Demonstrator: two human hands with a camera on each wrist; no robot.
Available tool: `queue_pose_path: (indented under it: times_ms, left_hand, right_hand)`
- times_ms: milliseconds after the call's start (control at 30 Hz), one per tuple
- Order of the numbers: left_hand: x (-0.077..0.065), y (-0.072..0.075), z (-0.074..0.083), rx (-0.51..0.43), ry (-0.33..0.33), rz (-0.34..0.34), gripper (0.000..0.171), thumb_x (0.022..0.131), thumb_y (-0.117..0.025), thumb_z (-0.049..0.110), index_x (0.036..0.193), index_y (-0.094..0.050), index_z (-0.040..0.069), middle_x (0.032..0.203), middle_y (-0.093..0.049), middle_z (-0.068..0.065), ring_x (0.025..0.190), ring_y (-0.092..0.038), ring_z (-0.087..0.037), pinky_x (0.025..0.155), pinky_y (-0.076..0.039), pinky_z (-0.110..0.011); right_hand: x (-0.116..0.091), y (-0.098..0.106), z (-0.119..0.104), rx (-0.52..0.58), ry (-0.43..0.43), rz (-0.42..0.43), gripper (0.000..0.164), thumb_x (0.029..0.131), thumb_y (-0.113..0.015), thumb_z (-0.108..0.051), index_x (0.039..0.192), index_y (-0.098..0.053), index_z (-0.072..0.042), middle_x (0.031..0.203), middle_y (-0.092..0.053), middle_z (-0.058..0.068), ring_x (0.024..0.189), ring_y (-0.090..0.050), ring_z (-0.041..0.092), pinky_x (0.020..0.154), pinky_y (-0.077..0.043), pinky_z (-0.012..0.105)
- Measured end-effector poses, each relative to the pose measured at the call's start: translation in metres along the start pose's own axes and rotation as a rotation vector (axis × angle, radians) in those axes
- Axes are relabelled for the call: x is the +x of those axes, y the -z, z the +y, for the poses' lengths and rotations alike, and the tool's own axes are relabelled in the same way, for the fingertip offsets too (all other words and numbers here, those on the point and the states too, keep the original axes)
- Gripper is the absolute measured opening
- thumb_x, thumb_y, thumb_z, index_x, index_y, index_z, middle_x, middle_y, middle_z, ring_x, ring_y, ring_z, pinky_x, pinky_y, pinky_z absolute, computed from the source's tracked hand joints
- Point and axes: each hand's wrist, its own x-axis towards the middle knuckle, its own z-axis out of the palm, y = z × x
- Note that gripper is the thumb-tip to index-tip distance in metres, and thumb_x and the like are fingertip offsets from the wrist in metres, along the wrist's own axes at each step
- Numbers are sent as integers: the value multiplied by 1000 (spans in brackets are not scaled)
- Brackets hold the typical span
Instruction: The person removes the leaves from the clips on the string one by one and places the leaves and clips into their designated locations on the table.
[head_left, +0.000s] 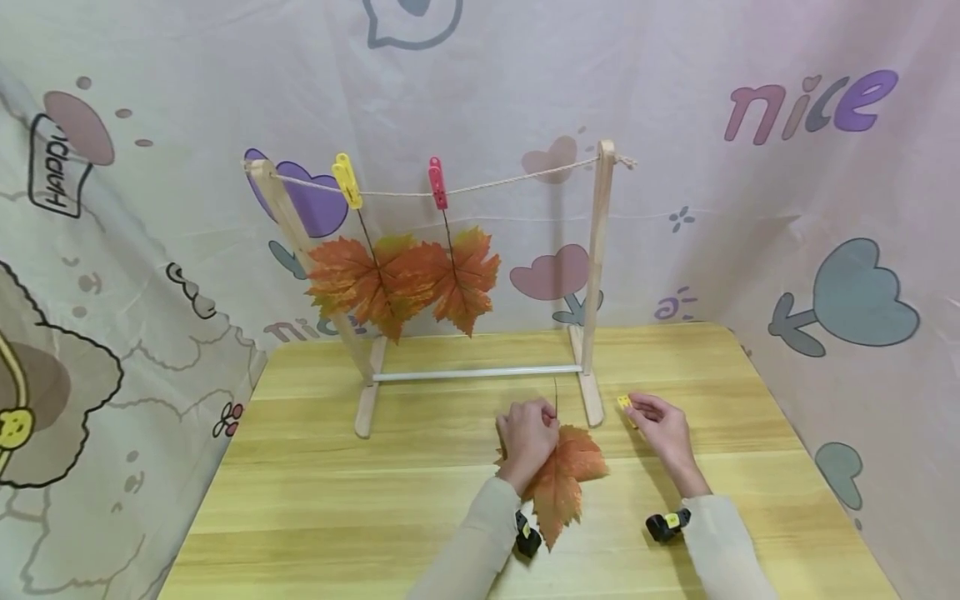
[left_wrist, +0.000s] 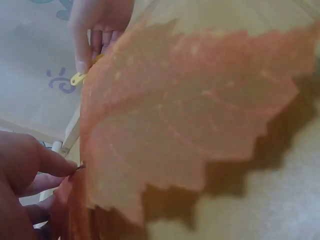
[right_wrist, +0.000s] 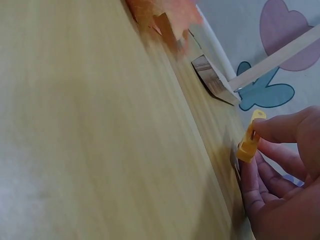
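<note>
My left hand (head_left: 528, 437) pinches the thin stem of an orange maple leaf (head_left: 566, 479) just above the table. In the left wrist view the leaf (left_wrist: 185, 110) fills much of the picture, with thumb and fingertip meeting on its stem. To the right, my right hand (head_left: 662, 425) pinches a yellow clothespin (head_left: 625, 403) between thumb and fingers; the right wrist view shows the clothespin (right_wrist: 251, 137) from close by. Behind, two more leaves hang from a string (head_left: 510, 179), one under a yellow clothespin (head_left: 347, 181), the other under a pink clothespin (head_left: 438, 183).
The string is tied between two wooden posts, the left one (head_left: 281, 204) and the right one (head_left: 597, 267). A white rod (head_left: 480, 372) joins them low down. The stand's feet rest on the wooden table (head_left: 337, 500). A printed curtain (head_left: 675, 50) surrounds it.
</note>
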Motion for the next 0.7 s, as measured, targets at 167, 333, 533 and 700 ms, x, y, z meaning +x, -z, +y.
queue_pose_path:
  times_ms: [167, 333, 533, 700]
  left_hand:
    - [1, -3, -2, 25, -13, -3, 7, 83, -83, 19, 84, -75, 21, 73, -59, 9, 84, -58, -21, 76, -35, -41]
    - [5, -4, -1, 36, -3, 10, 8, 84, -81, 17, 83, -74, 20, 73, -57, 8, 85, -59, -22, 76, -36, -41]
    - [7, -4, 0, 47, 8, 21, 8, 85, -81, 18, 83, -73, 21, 77, -59, 8, 84, -59, -21, 75, -37, -41]
    - [5, -4, -1, 15, 1, 21, 8, 84, -82, 18, 86, -74, 19, 79, -61, 7, 85, -59, -22, 74, -36, -40]
  right_hand:
    - [1, -1, 1, -44, 34, 5, 32, 96, -72, -11, 123, -69, 5, 114, -71, 23, 87, -62, -1, 74, -52, 14]
    - [4, -6, 2, -155, 117, 66, 27, 92, -75, -6, 117, -73, 4, 101, -73, 20, 85, -66, 11, 69, -49, 10]
    - [1, -11, 2, -214, 168, 101, 31, 87, -80, -3, 117, -72, 4, 101, -73, 20, 91, -68, 31, 69, -48, 11]
    - [-1, -11, 3, -192, 158, 110, 30, 88, -80, -4, 116, -72, 3, 101, -73, 20, 89, -67, 24, 69, -48, 9]
